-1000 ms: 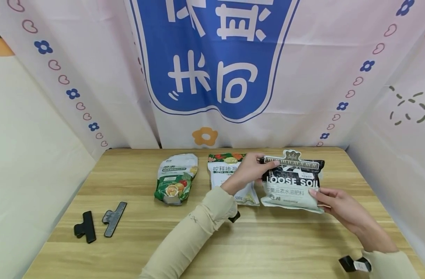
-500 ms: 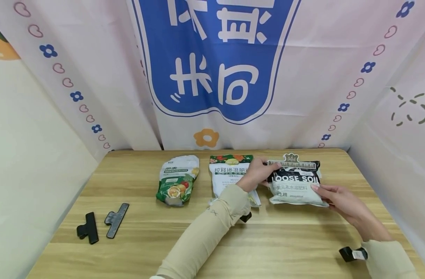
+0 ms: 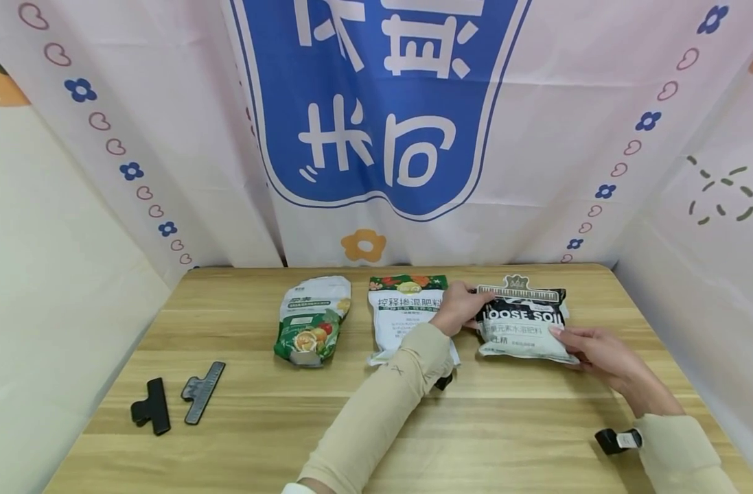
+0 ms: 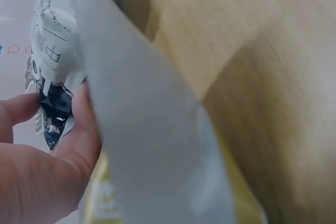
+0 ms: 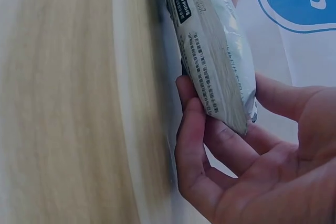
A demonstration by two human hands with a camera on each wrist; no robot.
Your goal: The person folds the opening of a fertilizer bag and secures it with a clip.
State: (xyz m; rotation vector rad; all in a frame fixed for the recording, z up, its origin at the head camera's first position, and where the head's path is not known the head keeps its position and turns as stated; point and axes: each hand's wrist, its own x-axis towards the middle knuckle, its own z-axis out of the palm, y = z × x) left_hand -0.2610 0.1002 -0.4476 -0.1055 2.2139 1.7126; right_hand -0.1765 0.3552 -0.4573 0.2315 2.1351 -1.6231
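A black and white bag (image 3: 524,336) printed LOOSE SOIL lies at the right of the table, between both hands. A bag clip (image 3: 520,293) with a piano-key pattern sits across its top edge. My left hand (image 3: 461,307) pinches the bag's upper left corner, thumb in front and fingers behind. In the left wrist view, that hand (image 4: 47,171) grips the black corner. My right hand (image 3: 605,357) holds the lower right corner; in the right wrist view its fingers (image 5: 191,145) curl under the bag's end, with the thumb on the front.
A white bag with a green top (image 3: 403,322) stands just left of the held bag, partly behind the left arm. Farther left lies a green and white pouch (image 3: 314,321). A black clip (image 3: 152,406) and a grey clip (image 3: 203,393) rest at the table's left. A printed curtain (image 3: 537,171) hangs behind.
Both hands have lowered the clipped bag and brought it back toward the table's far edge, flatter now. Over the last half second it has barely shifted. Both hands keep their hold.
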